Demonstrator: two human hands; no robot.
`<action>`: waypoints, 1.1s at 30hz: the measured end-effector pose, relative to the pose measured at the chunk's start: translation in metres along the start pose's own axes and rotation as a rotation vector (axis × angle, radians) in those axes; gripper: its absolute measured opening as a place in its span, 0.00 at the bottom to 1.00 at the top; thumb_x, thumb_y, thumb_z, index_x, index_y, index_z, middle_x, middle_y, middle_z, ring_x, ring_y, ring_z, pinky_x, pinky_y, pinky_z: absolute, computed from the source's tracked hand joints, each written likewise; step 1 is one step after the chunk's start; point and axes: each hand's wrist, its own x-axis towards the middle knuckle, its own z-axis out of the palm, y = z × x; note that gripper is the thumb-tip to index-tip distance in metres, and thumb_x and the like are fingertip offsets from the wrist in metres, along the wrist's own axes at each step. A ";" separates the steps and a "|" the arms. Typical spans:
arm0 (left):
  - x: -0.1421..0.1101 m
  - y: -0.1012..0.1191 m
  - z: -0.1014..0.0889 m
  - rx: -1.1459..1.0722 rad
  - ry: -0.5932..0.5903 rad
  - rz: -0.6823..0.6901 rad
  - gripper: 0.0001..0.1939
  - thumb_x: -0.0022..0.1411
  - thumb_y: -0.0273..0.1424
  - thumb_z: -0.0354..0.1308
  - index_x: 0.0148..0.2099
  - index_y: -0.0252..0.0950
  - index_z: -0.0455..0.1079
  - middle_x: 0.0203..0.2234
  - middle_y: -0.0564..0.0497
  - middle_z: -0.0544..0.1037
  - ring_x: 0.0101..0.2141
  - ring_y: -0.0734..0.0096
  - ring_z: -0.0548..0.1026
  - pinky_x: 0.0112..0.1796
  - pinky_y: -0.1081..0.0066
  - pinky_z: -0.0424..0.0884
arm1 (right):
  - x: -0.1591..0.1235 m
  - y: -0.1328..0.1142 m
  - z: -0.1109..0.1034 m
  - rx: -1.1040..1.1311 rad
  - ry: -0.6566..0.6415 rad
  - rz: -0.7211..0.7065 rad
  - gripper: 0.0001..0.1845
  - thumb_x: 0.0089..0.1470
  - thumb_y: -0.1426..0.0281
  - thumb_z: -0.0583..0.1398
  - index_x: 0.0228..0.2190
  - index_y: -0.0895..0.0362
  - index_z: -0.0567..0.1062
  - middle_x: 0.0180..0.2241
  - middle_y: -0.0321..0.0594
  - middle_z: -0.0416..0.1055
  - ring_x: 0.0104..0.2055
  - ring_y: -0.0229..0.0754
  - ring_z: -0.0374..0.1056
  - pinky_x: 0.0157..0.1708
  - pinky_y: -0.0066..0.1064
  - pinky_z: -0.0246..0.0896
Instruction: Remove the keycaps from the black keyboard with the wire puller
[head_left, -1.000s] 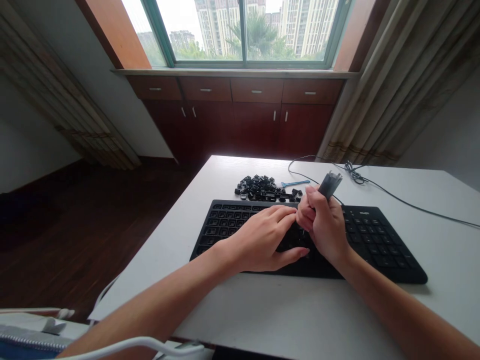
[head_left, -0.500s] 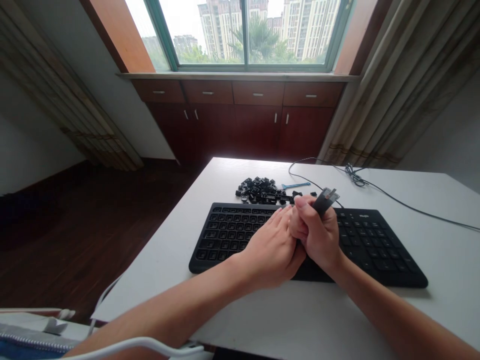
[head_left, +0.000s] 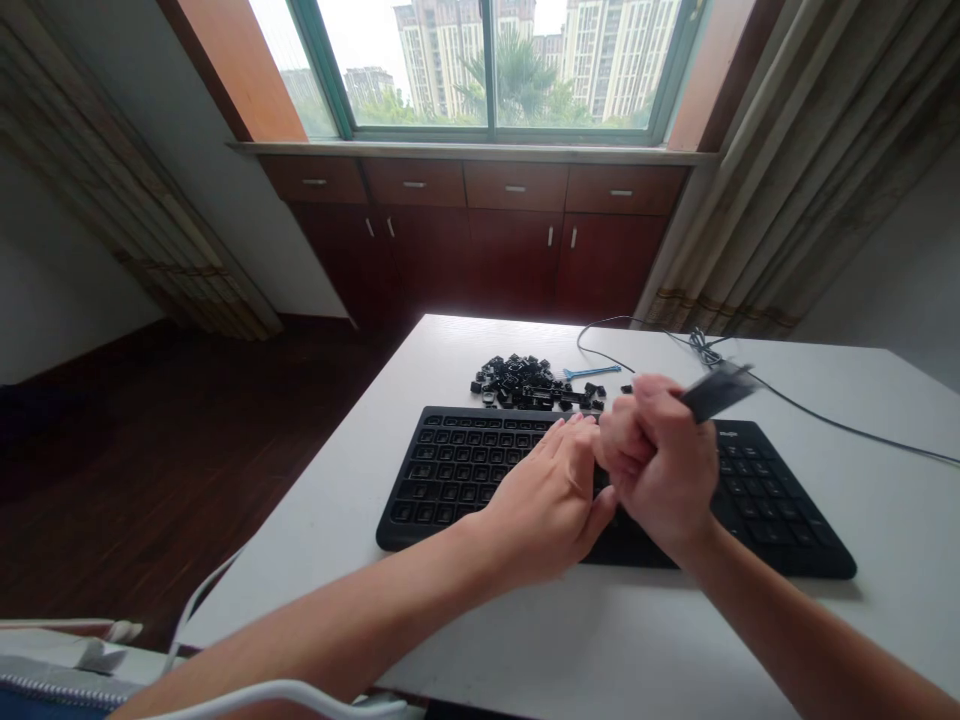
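Observation:
A black keyboard [head_left: 780, 500] lies across the white table, with the keycaps off its left part and keys in place at its right end. My left hand [head_left: 544, 490] rests on the middle of the keyboard, fingers stretched out and open. Beside it, my right hand [head_left: 664, 465] is closed in a fist around a dark grey handheld tool [head_left: 716, 390], whose upper end sticks out and is blurred by motion. My fingers hide the tool's lower end and the keys beneath.
Behind the keyboard sits a pile of loose black keycaps [head_left: 517, 378]. A small blue brush [head_left: 592, 371] lies just right of it. A thin black cable [head_left: 817, 410] with a bundled loop runs over the table's right side [head_left: 900, 500].
My right hand has shifted right and slightly up, tilting the dark grey tool further to the right. My left hand has stayed nearly in place on the keyboard.

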 end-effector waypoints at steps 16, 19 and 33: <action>0.001 -0.010 -0.017 -0.015 0.007 -0.110 0.16 0.69 0.40 0.59 0.54 0.37 0.70 0.55 0.42 0.75 0.55 0.55 0.75 0.56 0.56 0.75 | 0.025 0.004 -0.044 0.097 0.217 0.160 0.25 0.55 0.68 0.64 0.16 0.53 0.55 0.11 0.24 0.47 0.12 0.29 0.39 0.11 0.25 0.37; 0.000 -0.011 -0.019 0.016 0.017 -0.063 0.13 0.71 0.36 0.57 0.54 0.38 0.71 0.53 0.44 0.76 0.52 0.57 0.76 0.54 0.56 0.76 | 0.029 0.003 -0.047 0.141 0.265 0.191 0.23 0.55 0.68 0.63 0.17 0.54 0.56 0.11 0.24 0.48 0.12 0.29 0.39 0.10 0.24 0.36; -0.003 0.006 -0.020 0.191 -0.184 0.180 0.25 0.76 0.44 0.45 0.63 0.34 0.68 0.65 0.39 0.68 0.64 0.50 0.66 0.64 0.51 0.62 | 0.037 0.000 -0.054 0.084 0.403 0.138 0.20 0.50 0.70 0.64 0.18 0.54 0.57 0.11 0.24 0.49 0.12 0.29 0.41 0.10 0.24 0.37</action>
